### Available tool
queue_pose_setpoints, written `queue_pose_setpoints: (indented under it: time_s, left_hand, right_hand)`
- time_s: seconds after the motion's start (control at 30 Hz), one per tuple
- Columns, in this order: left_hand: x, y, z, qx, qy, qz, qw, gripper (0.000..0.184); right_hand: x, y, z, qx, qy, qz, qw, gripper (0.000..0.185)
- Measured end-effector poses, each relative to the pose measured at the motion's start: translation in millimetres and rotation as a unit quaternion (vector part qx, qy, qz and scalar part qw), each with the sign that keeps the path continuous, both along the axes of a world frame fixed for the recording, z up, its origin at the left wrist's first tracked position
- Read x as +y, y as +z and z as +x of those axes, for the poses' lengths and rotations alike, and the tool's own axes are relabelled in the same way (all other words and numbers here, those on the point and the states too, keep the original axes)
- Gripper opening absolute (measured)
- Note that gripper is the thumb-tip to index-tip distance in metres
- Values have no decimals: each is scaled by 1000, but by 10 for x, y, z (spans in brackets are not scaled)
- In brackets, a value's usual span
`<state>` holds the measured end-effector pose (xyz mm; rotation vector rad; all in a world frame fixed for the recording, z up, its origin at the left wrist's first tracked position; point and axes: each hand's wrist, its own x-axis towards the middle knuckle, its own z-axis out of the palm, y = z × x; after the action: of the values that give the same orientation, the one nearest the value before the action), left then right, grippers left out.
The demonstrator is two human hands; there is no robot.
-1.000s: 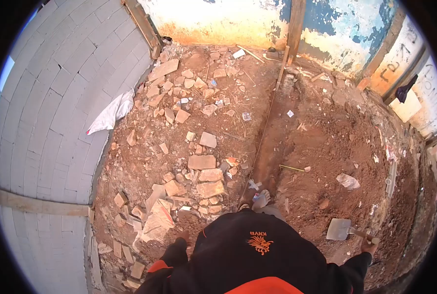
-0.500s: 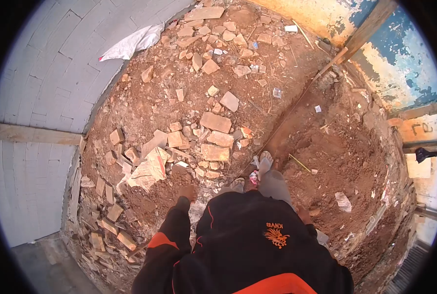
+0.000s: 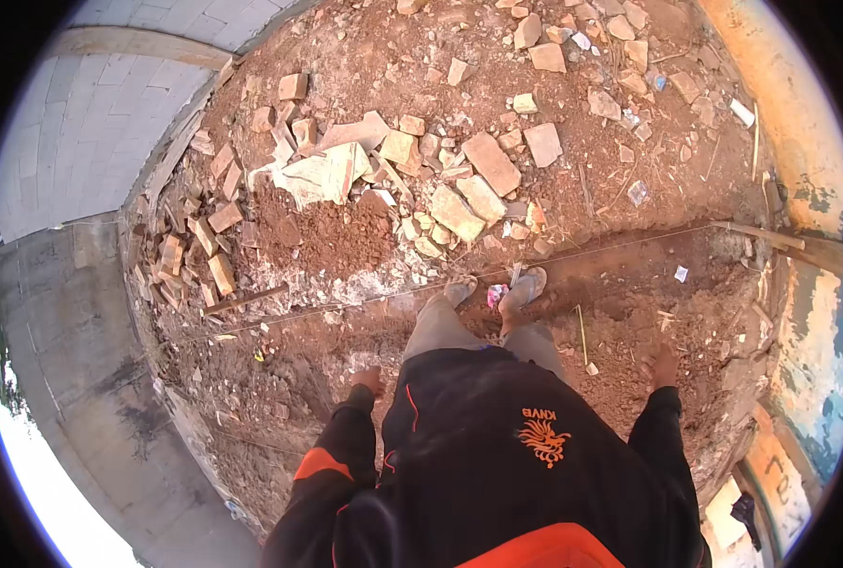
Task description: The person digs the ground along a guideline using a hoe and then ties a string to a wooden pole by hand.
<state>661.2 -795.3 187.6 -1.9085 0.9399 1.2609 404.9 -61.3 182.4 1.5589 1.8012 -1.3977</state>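
Note:
My left hand (image 3: 368, 381) hangs beside my left leg, over bare reddish soil; its fingers are too small to make out, and no object shows in it. My right hand (image 3: 665, 363) is held out to the right above the dug soil, fingers apart, with nothing visible in it. A thin yellowish stick (image 3: 583, 333) lies on the ground between my right leg and that hand. My sandalled feet (image 3: 526, 287) stand near a taut string (image 3: 620, 244) stretched across the ground. A pink and white scrap (image 3: 497, 296) lies between them.
Beyond the string lie broken blocks (image 3: 491, 163) and a pale torn sack (image 3: 322, 175). More brick pieces (image 3: 221, 273) are piled at left beside a wooden strip (image 3: 246, 299). A grey block wall (image 3: 100, 133) and concrete floor (image 3: 81, 331) border the left; a peeling painted wall (image 3: 824, 350) borders the right.
My view has turned, and the rubble now sits higher in the picture. My right hand has moved out from beside my leg to the right. My left hand now appears lower, away from the rubble.

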Motion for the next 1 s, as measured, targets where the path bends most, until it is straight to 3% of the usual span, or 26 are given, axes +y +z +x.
queue_pose_setpoints:
  time_s: [0.13,0.2,0.33,0.37,0.43,0.5,0.57,0.6,0.67,0.7,0.77,0.8,0.83,0.87,0.9,0.93,1.0]
  left_hand:
    - [709,307,163,-24,-24,-86,996,35]
    - [896,366,236,28,-72,-72,994,36]
    - [981,99,546,-16,52,-125,991,39]
    - [911,-182,801,58,-105,-127,985,40]
    - [895,-169,922,126,-242,-139,952,41]
    - [867,199,569,21,-46,-150,987,41]
    - [754,-460,1150,107,-189,-176,960,43]
    - [713,-601,1198,95,-180,-183,962,43]
    - [610,-129,833,62,-23,-164,984,46]
    - [532,-310,913,70,-14,-164,984,46]
    - [347,-994,1145,110,-261,-175,943,49]
    - [303,-737,869,62,-66,-183,979,50]
    - [204,-522,700,69,-57,-181,979,50]
    - [64,-188,536,83,-49,-154,983,52]
    - [-63,-102,461,98,-42,-128,986,54]
    - [-175,-138,436,115,-32,-123,985,55]
    - [-449,-561,452,125,-48,-167,977,55]
  right_hand:
    - [3,-290,-996,13,117,-70,991,42]
    - [-177,-343,-1412,62,159,-68,983,45]
    - [-777,-34,-1826,69,239,-88,965,45]
    - [-810,-49,-1825,52,264,-75,960,45]
    - [-848,-94,-1692,23,296,-44,954,41]
    - [-593,-416,-1544,-16,283,-80,956,39]
    - [-507,-561,-1355,-64,240,-91,964,34]
    - [-538,-576,-1264,-64,233,-102,965,35]
    - [-625,-611,-1110,-68,220,-117,966,37]
    - [-693,-644,-1060,-73,223,-130,963,37]
    - [-778,-803,-960,-78,236,-169,954,39]
    - [-769,-950,-944,-78,259,-192,943,40]
    - [-734,-1101,-971,-66,330,-201,920,41]
    - [-764,-1124,-990,-16,539,-137,831,42]
    - [-866,-1066,-992,44,763,45,643,42]
    - [-968,-1011,-993,118,843,206,483,43]
    - [-1326,-674,-1029,183,836,217,469,43]
